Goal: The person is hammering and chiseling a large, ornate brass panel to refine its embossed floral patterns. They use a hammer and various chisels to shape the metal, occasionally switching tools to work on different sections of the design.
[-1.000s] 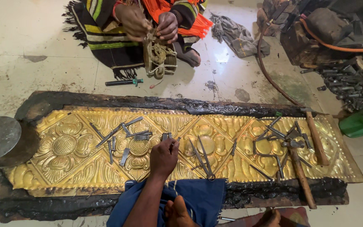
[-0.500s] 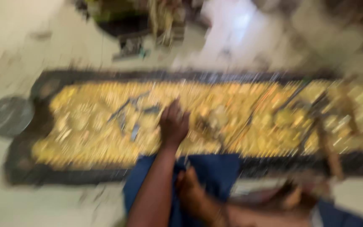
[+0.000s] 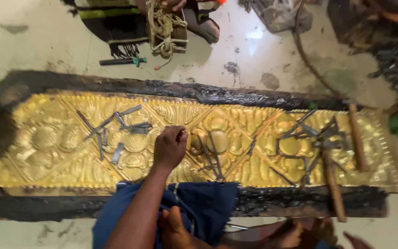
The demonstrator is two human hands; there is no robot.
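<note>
A long embossed brass sheet (image 3: pixel 93 157), gold in colour and worked with floral rounds and diamond borders, is seen lying flat on a bed of black pitch (image 3: pixel 254 99) set on the pale floor (image 3: pixel 33 41). One of the person's hands (image 3: pixel 170 147) is placed on the sheet near its middle, the fingers curled in, the back turned to the camera; whether something thin is pinched in it cannot be told, nor can it be told for certain which of the two hands it is. The other hand is not seen in the view. A blue cloth (image 3: pixel 203 205) is spread beneath the forearm at the near edge of the pitch, and a bare foot (image 3: pixel 173 228) rests on it. A cluster of steel punches (image 3: pixel 111 129) is scattered on the sheet to the left of the hand, a few more punches (image 3: pixel 213 154) lie just beside it on the right, and a further heap (image 3: pixel 309 138) is seen well to the right. Two wooden-handled hammers (image 3: pixel 332 184) are laid across the right part of the sheet. At the far side another person (image 3: pixel 199 23) is seated on the floor, with a bundle of rope (image 3: pixel 164 25) held in front, and a dark chisel with a green collar (image 3: pixel 120 61) lies on the floor nearby.
</note>
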